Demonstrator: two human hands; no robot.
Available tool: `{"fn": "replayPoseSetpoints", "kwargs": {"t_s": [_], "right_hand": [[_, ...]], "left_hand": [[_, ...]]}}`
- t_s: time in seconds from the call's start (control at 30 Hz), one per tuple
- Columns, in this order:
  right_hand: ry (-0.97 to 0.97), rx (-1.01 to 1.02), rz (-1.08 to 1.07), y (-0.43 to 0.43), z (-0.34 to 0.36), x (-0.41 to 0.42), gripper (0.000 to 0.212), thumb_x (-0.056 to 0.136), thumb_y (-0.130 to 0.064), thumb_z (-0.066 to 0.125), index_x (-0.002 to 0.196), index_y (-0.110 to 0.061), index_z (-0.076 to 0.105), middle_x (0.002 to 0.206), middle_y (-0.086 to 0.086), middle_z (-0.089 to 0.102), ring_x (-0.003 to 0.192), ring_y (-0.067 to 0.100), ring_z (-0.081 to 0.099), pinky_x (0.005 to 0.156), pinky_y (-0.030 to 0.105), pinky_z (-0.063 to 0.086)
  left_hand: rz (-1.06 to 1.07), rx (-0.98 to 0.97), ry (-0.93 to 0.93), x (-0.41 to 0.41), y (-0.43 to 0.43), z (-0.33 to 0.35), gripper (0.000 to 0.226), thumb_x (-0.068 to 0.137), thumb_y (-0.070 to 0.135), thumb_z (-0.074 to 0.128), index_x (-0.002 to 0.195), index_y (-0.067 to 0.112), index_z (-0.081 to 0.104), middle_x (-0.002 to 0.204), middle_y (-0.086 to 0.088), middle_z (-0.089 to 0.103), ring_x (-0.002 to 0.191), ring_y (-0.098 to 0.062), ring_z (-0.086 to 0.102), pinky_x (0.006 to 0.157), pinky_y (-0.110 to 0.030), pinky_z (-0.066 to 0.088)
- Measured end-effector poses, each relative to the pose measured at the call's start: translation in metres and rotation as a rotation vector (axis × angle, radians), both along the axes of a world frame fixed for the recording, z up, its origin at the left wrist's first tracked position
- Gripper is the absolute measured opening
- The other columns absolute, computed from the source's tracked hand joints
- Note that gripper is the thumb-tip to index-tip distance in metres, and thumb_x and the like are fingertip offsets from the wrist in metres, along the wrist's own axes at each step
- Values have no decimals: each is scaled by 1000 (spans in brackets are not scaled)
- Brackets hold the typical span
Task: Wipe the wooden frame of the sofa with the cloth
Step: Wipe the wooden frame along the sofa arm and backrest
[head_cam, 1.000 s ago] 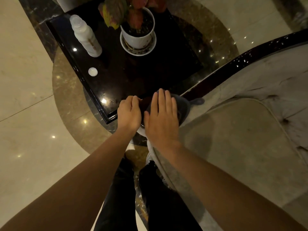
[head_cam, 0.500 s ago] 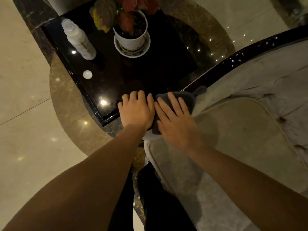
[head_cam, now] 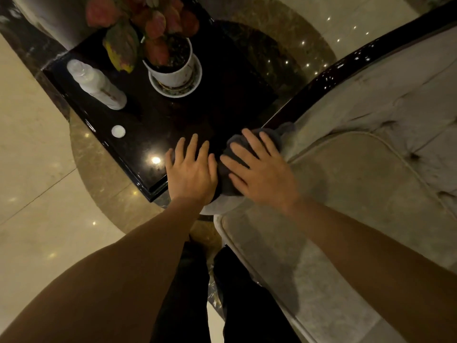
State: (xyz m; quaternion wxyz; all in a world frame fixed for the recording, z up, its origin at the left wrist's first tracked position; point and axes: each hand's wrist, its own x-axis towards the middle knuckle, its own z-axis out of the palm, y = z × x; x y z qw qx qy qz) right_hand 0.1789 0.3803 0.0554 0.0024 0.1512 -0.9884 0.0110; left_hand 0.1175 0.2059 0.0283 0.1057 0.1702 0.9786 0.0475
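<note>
A dark grey cloth (head_cam: 277,134) is bunched over the front end of the sofa's dark glossy wooden frame (head_cam: 329,75), which curves away to the upper right. My right hand (head_cam: 259,169) lies flat on the cloth with its fingers spread, pressing it onto the frame end. Just left of it, my left hand (head_cam: 191,169) rests palm down with its fingers apart; its inner edge touches the cloth. The frame end itself is hidden under the cloth and both hands.
A black glossy side table (head_cam: 173,125) stands left of the sofa with a potted plant (head_cam: 170,60), a white bottle (head_cam: 99,87) and a small white cap (head_cam: 118,131). The grey sofa cushion (head_cam: 346,194) fills the right. My dark-trousered legs (head_cam: 197,293) stand on the polished floor below.
My right hand has turned and slid the cloth a little to the right along the frame end. My left hand has opened from a curled grip to lie flat beside it.
</note>
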Motion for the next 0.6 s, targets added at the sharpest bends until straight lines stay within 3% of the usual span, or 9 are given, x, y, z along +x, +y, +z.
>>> {"fn": "replayPoseSetpoints", "kwargs": {"t_s": [0.07,0.13,0.23,0.33,0.43,0.47,0.6], "right_hand": [[81,-5,-77,41,-1,-26,40,101,-41,45,128,-21,66,139,13,60,139,42,43,117,56,26],[166,-82,-381,65,3,-46,37,100,-39,47,121,-17,69,138,15,59,140,43,40,118,56,22],[240,-240,-733,24,3,-41,35,97,-34,52,122,-18,69,148,16,51,147,45,27,117,61,23],[137,-257,-576,-20,-3,-12,37,98,-39,51,129,-24,67,153,15,46,148,48,22,116,64,23],[82,-117,-251,20,-2,-8,38,101,-44,47,133,-31,64,154,12,46,148,46,26,118,64,19],[106,-87,-251,42,-1,-19,38,101,-44,46,132,-30,64,154,11,47,148,45,28,118,63,19],[129,-209,-837,87,16,-66,44,103,-43,34,132,-27,62,160,10,36,152,43,16,121,63,12]], "left_hand": [[-25,3,6,0,-1,0,53,103,44,25,141,21,53,153,-8,45,143,-33,33,114,-54,24],[-84,31,27,-1,-3,-1,54,102,47,27,141,20,53,152,-9,45,142,-36,34,115,-56,22],[-269,38,34,-3,-1,0,61,99,55,28,142,19,52,154,-10,44,142,-39,34,116,-60,19],[-373,-2,-10,-4,0,4,71,94,63,31,145,16,48,156,-11,40,143,-39,33,116,-62,19],[-398,-7,-17,-4,1,7,76,92,67,28,144,16,49,155,-11,42,142,-39,35,115,-61,20],[-388,-7,-20,-4,1,8,76,93,68,26,143,16,51,154,-11,43,141,-39,35,115,-61,20],[-406,-67,-80,-8,7,14,87,90,74,22,148,12,42,155,-15,40,138,-38,40,113,-59,24]]}}
